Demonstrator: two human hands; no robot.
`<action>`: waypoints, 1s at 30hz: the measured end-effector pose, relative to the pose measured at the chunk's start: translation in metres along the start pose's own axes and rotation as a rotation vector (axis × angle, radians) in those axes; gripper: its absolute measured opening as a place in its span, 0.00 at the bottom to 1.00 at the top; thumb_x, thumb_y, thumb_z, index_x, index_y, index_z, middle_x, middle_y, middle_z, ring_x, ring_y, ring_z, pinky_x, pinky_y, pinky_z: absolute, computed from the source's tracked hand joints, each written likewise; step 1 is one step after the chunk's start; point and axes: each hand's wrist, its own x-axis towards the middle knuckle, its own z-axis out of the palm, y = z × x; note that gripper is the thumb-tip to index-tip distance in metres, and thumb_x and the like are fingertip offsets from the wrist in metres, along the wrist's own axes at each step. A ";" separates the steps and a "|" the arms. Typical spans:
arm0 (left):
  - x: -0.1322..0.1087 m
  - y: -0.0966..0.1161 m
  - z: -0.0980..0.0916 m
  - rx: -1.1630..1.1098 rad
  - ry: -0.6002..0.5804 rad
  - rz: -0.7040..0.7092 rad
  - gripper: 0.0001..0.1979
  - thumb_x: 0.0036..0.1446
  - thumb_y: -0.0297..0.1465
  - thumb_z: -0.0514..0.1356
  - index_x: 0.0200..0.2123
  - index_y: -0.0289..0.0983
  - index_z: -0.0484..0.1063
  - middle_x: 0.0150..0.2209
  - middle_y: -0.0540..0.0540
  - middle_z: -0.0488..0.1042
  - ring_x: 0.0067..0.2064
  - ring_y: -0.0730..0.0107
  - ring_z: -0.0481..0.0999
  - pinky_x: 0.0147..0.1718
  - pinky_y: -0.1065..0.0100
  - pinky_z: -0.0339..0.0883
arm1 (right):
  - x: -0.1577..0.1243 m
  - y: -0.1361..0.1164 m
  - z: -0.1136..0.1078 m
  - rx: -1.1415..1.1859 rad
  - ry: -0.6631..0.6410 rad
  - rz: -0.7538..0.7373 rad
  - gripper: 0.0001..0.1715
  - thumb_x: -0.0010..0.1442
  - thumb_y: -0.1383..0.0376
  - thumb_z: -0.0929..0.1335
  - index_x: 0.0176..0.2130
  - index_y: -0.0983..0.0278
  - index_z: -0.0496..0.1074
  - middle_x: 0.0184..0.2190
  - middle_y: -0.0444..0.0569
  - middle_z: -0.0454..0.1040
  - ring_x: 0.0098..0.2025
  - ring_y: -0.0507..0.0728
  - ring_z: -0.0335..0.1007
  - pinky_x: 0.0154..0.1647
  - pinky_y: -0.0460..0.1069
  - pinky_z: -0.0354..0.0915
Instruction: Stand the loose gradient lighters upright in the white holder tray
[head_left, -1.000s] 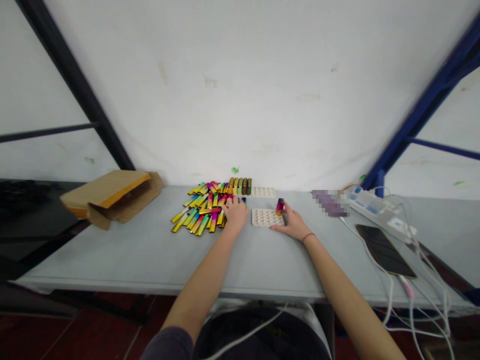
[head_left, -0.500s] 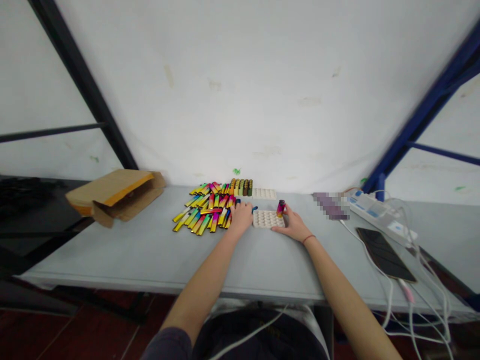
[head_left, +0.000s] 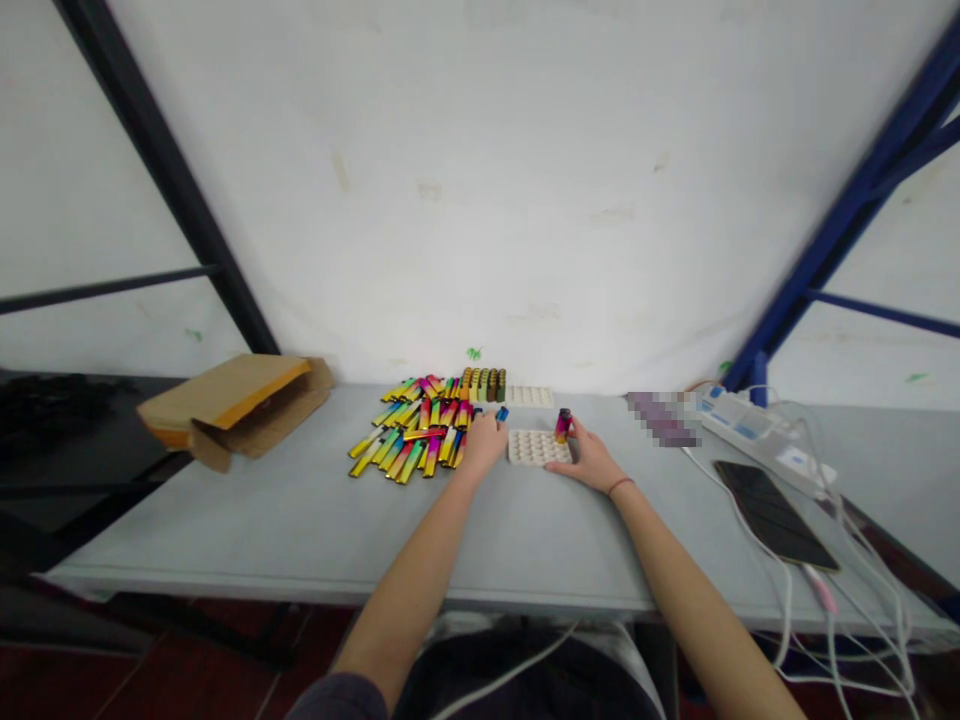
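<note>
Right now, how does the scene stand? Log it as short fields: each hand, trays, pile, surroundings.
Left hand: holds a blue tube, mostly hidden
Right hand: holds a purple-and-gold tube upright at the near tray's right end
Far tray: pale, right of the upright tube block
Pile: shiny multicoloured tubes, left of the left hand
Left side: open cardboard box
Right side: phone, power strip, white cables

Legible text, seen from where I stand: 0 entries. Wall (head_left: pixel 525 250): 1 small green scrawl (head_left: pixel 474 353), low down near the centre; I cannot make out any letter or number in it. Same wall, off to the sides: further green marks (head_left: pixel 193 334), equally unreadable. Power strip (head_left: pixel 769 442): blue patches (head_left: pixel 715 398), too small to tell whether they are printed.
</note>
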 end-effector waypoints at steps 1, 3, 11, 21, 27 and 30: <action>0.003 0.002 0.000 -0.221 -0.042 -0.082 0.04 0.56 0.28 0.56 0.32 0.37 0.71 0.32 0.43 0.75 0.40 0.61 0.76 0.36 0.67 0.68 | 0.000 -0.001 -0.001 0.002 -0.006 0.000 0.64 0.46 0.45 0.75 0.69 0.67 0.49 0.56 0.64 0.72 0.57 0.71 0.69 0.58 0.64 0.63; 0.005 0.008 0.000 -0.578 -0.169 -0.255 0.07 0.57 0.29 0.55 0.27 0.38 0.66 0.24 0.48 0.69 0.28 0.68 0.71 0.25 0.72 0.63 | 0.001 -0.003 -0.003 0.009 -0.014 -0.002 0.63 0.47 0.45 0.75 0.68 0.69 0.49 0.56 0.65 0.72 0.57 0.71 0.69 0.58 0.64 0.63; -0.006 0.022 0.001 -1.078 -0.393 -0.356 0.09 0.57 0.36 0.58 0.35 0.40 0.60 0.26 0.55 0.67 0.20 0.79 0.65 0.19 0.77 0.57 | 0.004 -0.001 0.000 0.024 0.003 -0.013 0.63 0.45 0.47 0.76 0.68 0.66 0.50 0.55 0.65 0.73 0.56 0.71 0.71 0.55 0.65 0.65; -0.012 0.028 0.004 -1.009 -0.326 -0.284 0.25 0.59 0.53 0.46 0.23 0.40 0.56 0.15 0.59 0.47 0.13 0.81 0.45 0.14 0.76 0.40 | 0.003 -0.006 -0.008 -0.004 -0.042 -0.013 0.63 0.47 0.45 0.75 0.68 0.68 0.48 0.56 0.66 0.72 0.56 0.72 0.70 0.55 0.64 0.65; -0.011 0.029 0.010 -0.979 -0.182 -0.269 0.24 0.63 0.48 0.43 0.20 0.40 0.54 0.13 0.59 0.44 0.13 0.80 0.43 0.13 0.76 0.38 | 0.004 -0.009 -0.013 -0.013 -0.054 -0.035 0.60 0.48 0.46 0.75 0.67 0.67 0.51 0.55 0.65 0.73 0.54 0.71 0.72 0.54 0.63 0.66; -0.007 0.030 0.011 -1.013 -0.144 -0.256 0.22 0.64 0.44 0.42 0.21 0.40 0.54 0.13 0.58 0.46 0.13 0.79 0.43 0.13 0.76 0.39 | 0.004 -0.010 -0.014 -0.013 -0.075 -0.031 0.60 0.48 0.45 0.75 0.67 0.68 0.51 0.55 0.65 0.72 0.54 0.71 0.71 0.55 0.62 0.66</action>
